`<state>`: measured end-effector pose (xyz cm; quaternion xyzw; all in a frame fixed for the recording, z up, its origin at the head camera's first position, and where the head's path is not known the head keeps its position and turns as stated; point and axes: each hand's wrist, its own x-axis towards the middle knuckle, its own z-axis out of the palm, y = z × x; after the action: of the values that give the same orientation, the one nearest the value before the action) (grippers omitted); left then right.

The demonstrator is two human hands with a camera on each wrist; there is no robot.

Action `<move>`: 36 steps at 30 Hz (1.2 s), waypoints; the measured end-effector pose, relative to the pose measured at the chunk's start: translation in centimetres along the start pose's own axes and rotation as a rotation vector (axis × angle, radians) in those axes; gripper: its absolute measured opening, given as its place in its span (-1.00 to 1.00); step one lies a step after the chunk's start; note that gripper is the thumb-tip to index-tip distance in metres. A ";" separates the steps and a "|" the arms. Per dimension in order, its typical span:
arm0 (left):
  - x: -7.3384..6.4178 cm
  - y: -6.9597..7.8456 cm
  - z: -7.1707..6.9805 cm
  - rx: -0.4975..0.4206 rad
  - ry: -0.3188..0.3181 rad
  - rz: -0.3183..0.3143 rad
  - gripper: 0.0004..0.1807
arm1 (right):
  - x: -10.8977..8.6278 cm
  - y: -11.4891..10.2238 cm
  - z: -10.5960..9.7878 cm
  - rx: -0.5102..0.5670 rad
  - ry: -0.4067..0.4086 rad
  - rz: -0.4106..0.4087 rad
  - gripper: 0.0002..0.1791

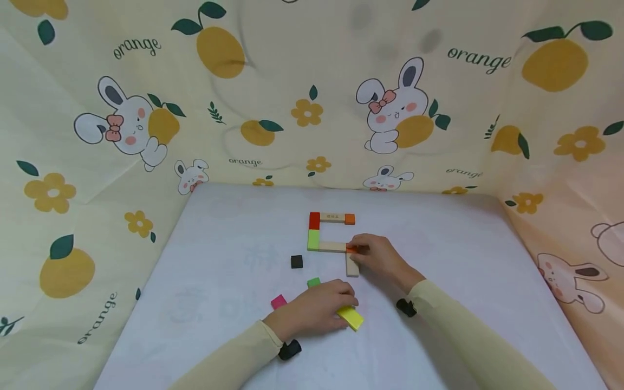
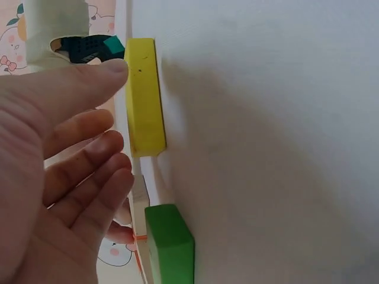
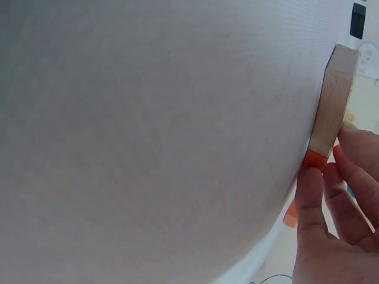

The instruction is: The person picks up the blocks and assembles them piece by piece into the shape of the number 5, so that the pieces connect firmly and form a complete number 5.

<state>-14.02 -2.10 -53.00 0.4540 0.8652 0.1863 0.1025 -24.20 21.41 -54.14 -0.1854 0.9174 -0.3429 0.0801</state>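
Note:
My right hand (image 1: 359, 253) pinches the orange end of a wooden block (image 1: 352, 265) that lies upright in a block pattern on the white table (image 1: 468, 271). In the right wrist view the fingertips (image 3: 311, 189) press that orange tip of the wooden block (image 3: 333, 106). The pattern also has a red block (image 1: 314, 220), a light green block (image 1: 313, 239) and two wooden bars. My left hand (image 1: 336, 306) rests on the table with relaxed fingers, its thumb against a yellow block (image 1: 352, 317). The yellow block (image 2: 145, 97) and a green block (image 2: 170, 242) lie beside the left hand (image 2: 83, 160).
A black cube (image 1: 296, 261) sits left of the pattern. A green block (image 1: 313, 282) and a pink block (image 1: 278, 301) lie by my left hand. Patterned cloth walls (image 1: 312, 108) close in the table at the back and both sides.

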 end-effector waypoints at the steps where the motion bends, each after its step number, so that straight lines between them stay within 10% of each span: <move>1: 0.1 0.0 0.0 0.003 -0.006 0.002 -0.58 | 0.0 0.0 -0.1 0.001 0.001 0.003 -0.68; 17: 0.6 -0.3 0.0 -0.053 -0.060 -0.042 -0.64 | 0.1 -0.3 0.2 0.002 -0.001 -0.007 -0.65; 31: 0.8 -1.0 -0.1 -0.092 0.066 -0.067 -0.68 | -0.1 -0.4 0.2 -0.030 0.003 -0.022 -0.64; 36: 0.9 -1.0 -0.6 -0.150 0.118 -0.180 -0.69 | -0.1 -0.4 0.2 -0.037 0.001 -0.023 -0.64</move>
<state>-15.47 -2.06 -52.92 0.3536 0.8907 0.2670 0.1015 -23.97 21.01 -54.04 -0.1971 0.9214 -0.3269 0.0725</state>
